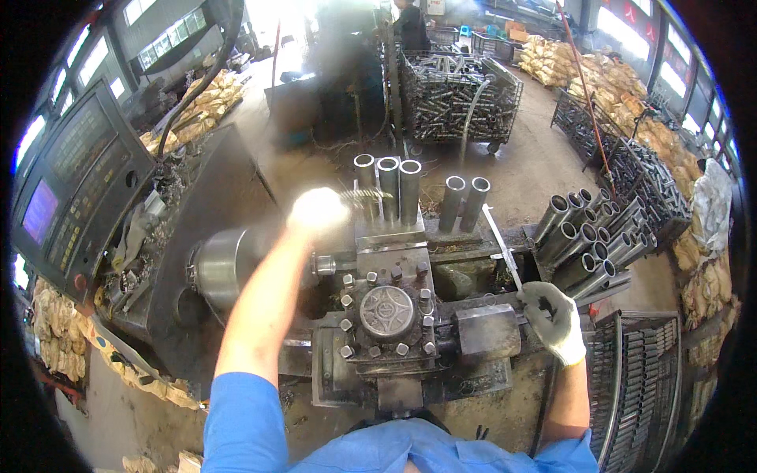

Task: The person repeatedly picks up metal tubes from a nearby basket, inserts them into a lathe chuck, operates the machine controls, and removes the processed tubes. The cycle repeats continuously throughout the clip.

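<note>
My left hand, in a glove bleached white by glare, is raised over the lathe between the chuck and a row of steel tubes. From its fingers a thin twisted spiral piece sticks out to the right; the fingers are washed out. My right hand, in a grey-and-white glove, is closed on the lower end of a caliper that slants up and left. Left of the square tool post, a short shiny tube end juts from the chuck side.
At the left stands a control panel with a lit screen. Several steel tubes lean together beyond my right hand. A wire cage of metal parts stands behind, a rack of rods at lower right. Another person is in the background.
</note>
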A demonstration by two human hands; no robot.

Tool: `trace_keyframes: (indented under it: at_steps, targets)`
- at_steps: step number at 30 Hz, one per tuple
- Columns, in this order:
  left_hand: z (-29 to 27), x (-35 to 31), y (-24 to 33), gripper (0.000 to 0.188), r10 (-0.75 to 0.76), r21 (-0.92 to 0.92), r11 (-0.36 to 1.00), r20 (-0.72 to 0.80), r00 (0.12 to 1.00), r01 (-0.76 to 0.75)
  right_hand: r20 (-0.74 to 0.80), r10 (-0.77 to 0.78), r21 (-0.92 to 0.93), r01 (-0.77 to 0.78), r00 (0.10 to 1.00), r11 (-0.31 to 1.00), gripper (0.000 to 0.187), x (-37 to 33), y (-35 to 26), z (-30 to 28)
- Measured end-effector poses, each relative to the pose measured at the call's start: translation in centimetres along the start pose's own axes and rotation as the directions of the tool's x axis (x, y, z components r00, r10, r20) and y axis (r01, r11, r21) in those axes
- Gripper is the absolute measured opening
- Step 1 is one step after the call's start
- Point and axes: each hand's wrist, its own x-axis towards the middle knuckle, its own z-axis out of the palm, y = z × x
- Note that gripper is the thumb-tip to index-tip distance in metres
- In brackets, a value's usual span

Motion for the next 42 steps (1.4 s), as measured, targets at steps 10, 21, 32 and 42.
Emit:
trace_keyframes:
  at_steps: [10,21,32,42]
  targets:
    - [-2.7,-1.8,-8.1,0.038,0.236,0.145,0.97,-0.357,0.904,-0.197,0.405,-0.383,0.137,0.359,0.83,0.923,0.031,12.7,-8.6,7.5]
    - [6.5,-14.8,-4.8,0.046,0.271,0.257,0.947,-0.319,0.908,-0.192,0.972,-0.104,-0.053,0.627,0.211,0.777,0.055,23.9,-6.4,37.2]
    - [9.9,-12.1,-6.2,0.055,0.21,0.473,0.88,-0.294,0.933,-0.049,0.893,0.245,-0.426,0.538,0.377,0.727,0.049,22.1,4.6,22.0]
    - [4.8,-13.8,-4.0,0.068,0.249,0.341,0.925,-0.206,0.946,-0.169,0.066,0.078,-0.356,-0.049,0.995,0.933,0.07,25.4,6.6,24.1]
